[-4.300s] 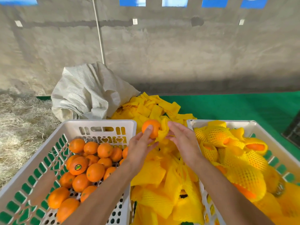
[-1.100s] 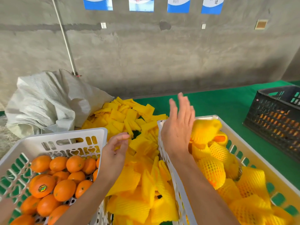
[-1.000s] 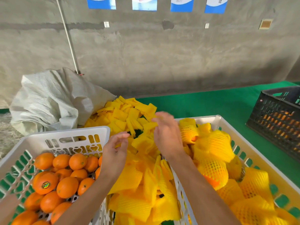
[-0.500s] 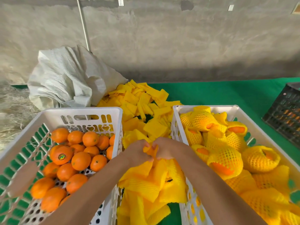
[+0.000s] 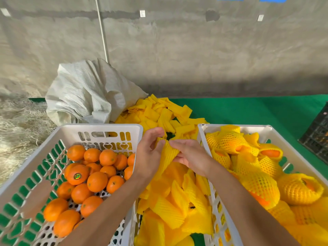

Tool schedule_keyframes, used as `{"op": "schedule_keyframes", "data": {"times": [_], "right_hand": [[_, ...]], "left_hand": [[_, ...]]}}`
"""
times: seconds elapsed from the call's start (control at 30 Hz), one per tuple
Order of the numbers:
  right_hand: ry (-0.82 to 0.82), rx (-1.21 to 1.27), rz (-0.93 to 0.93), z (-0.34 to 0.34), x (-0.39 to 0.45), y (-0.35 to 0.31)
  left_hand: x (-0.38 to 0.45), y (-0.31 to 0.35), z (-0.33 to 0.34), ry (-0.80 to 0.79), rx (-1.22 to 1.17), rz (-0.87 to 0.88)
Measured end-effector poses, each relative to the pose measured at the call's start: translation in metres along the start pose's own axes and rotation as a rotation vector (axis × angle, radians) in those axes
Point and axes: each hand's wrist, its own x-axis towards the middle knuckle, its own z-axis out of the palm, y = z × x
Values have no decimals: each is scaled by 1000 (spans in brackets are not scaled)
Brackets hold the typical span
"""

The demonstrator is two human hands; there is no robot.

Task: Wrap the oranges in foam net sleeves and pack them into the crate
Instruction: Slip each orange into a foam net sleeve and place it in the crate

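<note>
Between two white crates, my left hand and my right hand hold one yellow foam net sleeve above the loose sleeve pile. Both hands pinch its upper edge with thumb and fingers. The left crate holds several bare oranges, one with a sticker. In the right crate lie several oranges wrapped in yellow netting. Neither hand holds an orange.
A grey woven sack lies behind the left crate, with more flat sleeves spilling beside it. Straw covers the ground at left. Green matting runs at right, with a dark crate at the right edge. A concrete wall stands behind.
A wrapped orange went into the right crate and my right hand came back. Both hands dipped into the sleeve pile and now lift one sleeve, its top edge spread between them.
</note>
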Motion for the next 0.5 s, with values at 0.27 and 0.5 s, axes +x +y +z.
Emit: {"op": "schedule_keyframes", "data": {"times": [0.27, 0.5], "right_hand": [[-189, 207, 74, 1, -1, -5], [241, -62, 52, -1, 12, 15]], "left_hand": [[20, -13, -23, 4, 11, -35], [22, -80, -97, 90, 938, -264]]}}
